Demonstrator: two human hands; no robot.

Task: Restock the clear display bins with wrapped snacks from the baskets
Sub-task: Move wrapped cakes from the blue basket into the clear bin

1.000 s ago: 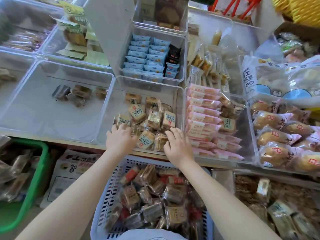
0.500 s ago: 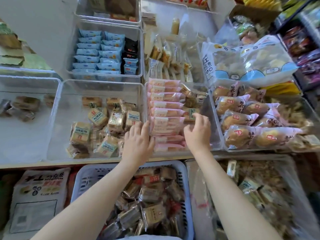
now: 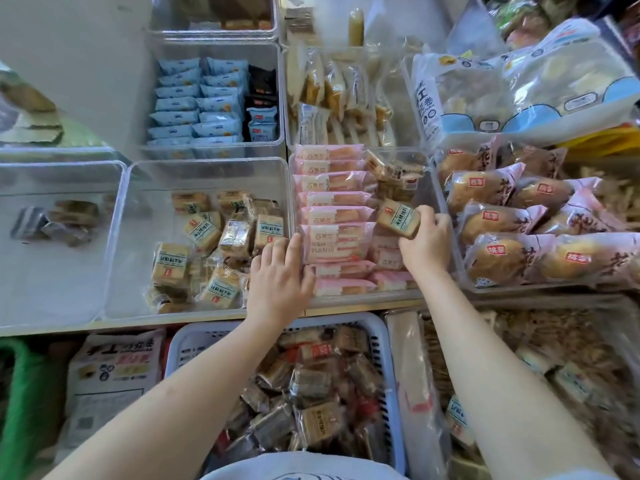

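The right hand [image 3: 425, 244] reaches into the clear bin [image 3: 360, 299] and grips a wrapped toast snack [image 3: 398, 217] above the pink packets [image 3: 334, 216]; the left hand [image 3: 278, 277] lies flat, fingers straight, against the bin's left wall

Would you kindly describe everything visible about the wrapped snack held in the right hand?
The small clear-wrapped tan square snack with a teal-and-white label looks like a cake slice in glossy plastic film, with a small red mark at its upper left corner. It is tilted, raised above the pink-wrapped packets in the clear plastic bin. The right hand grips its lower right end with curled fingers.
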